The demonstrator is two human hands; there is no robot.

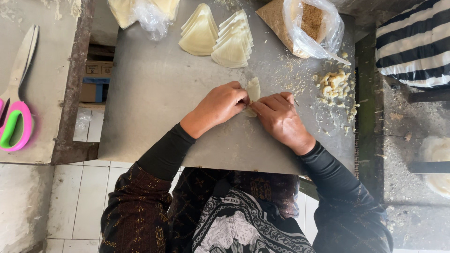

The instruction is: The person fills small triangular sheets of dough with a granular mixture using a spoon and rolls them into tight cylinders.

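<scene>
A pale pastry wrapper (pixel 252 92) is pinched between the closed fingers of the left hand (pixel 220 106) and right hand (pixel 278 116) at the middle of the grey surface (pixel 154 89), near stacked folded wrappers (pixel 216 36).

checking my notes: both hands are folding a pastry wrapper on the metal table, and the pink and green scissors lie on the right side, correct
Not quite. The head view shows both hands, left hand and right hand, folding the pastry wrapper on the metal table, but the pink and green scissors lie on the left side.
</scene>
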